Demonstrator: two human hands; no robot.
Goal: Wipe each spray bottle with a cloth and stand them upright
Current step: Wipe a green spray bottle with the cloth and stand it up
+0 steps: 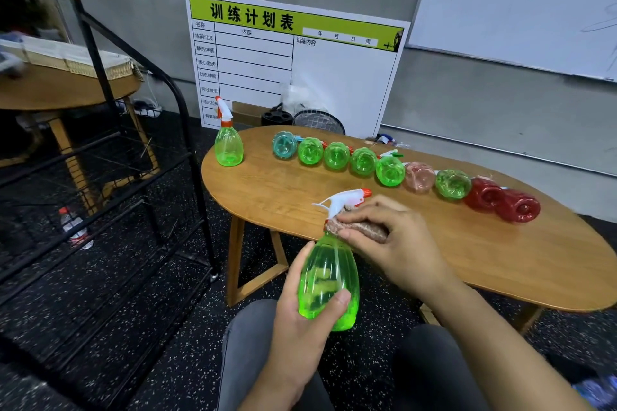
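My left hand grips the body of a green spray bottle held upright above my lap, its white trigger head pointing right. My right hand pinches a brown cloth against the bottle's neck. One green spray bottle stands upright at the far left of the oval wooden table. Several more bottles lie on their sides in a row with their bases toward me: a teal one, green ones, a pink one and two red ones at the right end.
A black metal rack stands to the left, with a water bottle on the floor behind it. A green-headed white chart board leans on the wall behind the table, by a mesh basket. A whiteboard hangs at upper right.
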